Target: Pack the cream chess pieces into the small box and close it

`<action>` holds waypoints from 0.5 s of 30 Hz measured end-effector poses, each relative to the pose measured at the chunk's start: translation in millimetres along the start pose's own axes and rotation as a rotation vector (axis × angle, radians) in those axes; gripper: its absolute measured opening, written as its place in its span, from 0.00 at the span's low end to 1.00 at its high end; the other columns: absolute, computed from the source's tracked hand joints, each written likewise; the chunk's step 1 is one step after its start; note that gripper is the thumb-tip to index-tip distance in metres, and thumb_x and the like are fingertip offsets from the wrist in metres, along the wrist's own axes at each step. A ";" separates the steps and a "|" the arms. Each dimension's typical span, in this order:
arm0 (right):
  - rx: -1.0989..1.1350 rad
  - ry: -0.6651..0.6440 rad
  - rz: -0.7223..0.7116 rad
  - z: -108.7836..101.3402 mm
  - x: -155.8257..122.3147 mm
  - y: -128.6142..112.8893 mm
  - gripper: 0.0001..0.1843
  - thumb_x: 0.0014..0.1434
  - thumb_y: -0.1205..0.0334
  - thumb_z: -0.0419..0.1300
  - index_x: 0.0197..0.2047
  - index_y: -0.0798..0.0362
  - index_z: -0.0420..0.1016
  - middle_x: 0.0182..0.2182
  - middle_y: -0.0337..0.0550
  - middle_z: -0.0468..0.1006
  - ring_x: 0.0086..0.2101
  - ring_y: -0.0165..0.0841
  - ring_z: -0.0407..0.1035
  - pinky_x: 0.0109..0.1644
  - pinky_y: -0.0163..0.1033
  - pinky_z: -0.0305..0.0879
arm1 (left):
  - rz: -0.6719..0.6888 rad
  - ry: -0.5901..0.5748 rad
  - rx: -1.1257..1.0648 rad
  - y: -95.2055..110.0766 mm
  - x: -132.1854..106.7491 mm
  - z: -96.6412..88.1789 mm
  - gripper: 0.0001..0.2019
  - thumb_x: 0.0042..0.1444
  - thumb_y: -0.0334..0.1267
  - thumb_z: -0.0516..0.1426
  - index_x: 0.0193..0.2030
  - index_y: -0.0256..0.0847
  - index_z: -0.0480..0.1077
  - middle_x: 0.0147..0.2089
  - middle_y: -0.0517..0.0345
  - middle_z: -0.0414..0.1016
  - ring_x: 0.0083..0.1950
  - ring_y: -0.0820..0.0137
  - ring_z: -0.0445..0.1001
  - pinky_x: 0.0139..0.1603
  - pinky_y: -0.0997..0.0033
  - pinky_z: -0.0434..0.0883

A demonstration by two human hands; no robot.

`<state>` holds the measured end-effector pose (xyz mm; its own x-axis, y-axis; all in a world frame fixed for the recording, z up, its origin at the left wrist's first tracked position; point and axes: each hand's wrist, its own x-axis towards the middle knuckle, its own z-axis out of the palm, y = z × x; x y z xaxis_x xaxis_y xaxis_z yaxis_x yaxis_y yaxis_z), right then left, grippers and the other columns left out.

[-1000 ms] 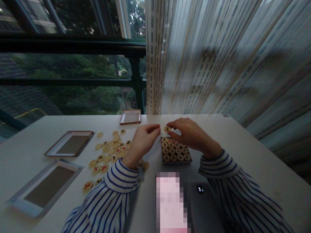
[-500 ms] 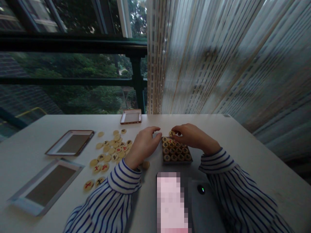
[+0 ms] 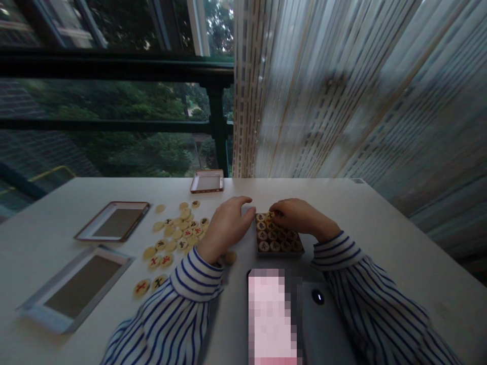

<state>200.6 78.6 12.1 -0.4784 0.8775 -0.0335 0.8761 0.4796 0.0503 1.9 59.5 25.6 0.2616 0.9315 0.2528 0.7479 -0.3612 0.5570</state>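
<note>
A small square box (image 3: 300,250) on the white table holds rows of round wooden chess discs with black marks. My right hand (image 3: 300,217) is closed in a pinch on one black-marked disc (image 3: 270,215), pressing it down at the box's far row. My left hand (image 3: 228,223) rests beside the box's left edge, fingers curved and loosely together, touching its far left corner. Several loose discs (image 3: 178,233) with red and black marks lie scattered to the left of that hand.
Three shallow box lids lie on the table (image 3: 388,228): one near left (image 3: 78,286), one further back left (image 3: 114,221), a small one by the window (image 3: 207,181). A blurred pink object (image 3: 272,314) sits close in front. A striped curtain (image 3: 342,91) hangs behind.
My right hand has lowered the disc from above the box down into its far row. My left hand dropped from a raised pinch to rest beside the box.
</note>
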 end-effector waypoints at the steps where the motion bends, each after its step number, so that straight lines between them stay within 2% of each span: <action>1: 0.003 -0.002 -0.002 0.8 0.6 0.2 0.16 0.58 0.55 0.49 0.43 0.50 0.74 0.37 0.46 0.78 0.38 0.37 0.71 0.38 0.37 0.60 | 0.001 -0.001 0.008 0.1 0.0 -0.1 0.19 0.55 0.41 0.51 0.50 0.35 0.70 0.48 0.47 0.74 0.49 0.62 0.71 0.53 0.62 0.64; 15: -0.014 -0.032 0.000 3.3 1.9 0.4 0.15 0.57 0.58 0.49 0.38 0.51 0.75 0.35 0.45 0.78 0.35 0.36 0.71 0.34 0.36 0.59 | -0.006 -0.005 0.027 0.1 0.6 -1.2 0.19 0.55 0.42 0.51 0.50 0.35 0.70 0.48 0.47 0.74 0.50 0.62 0.71 0.54 0.62 0.64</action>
<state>200.1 80.5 8.7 -0.4758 0.8772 -0.0650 0.8752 0.4795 0.0638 1.4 60.0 26.7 0.2604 0.9338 0.2454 0.7654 -0.3545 0.5371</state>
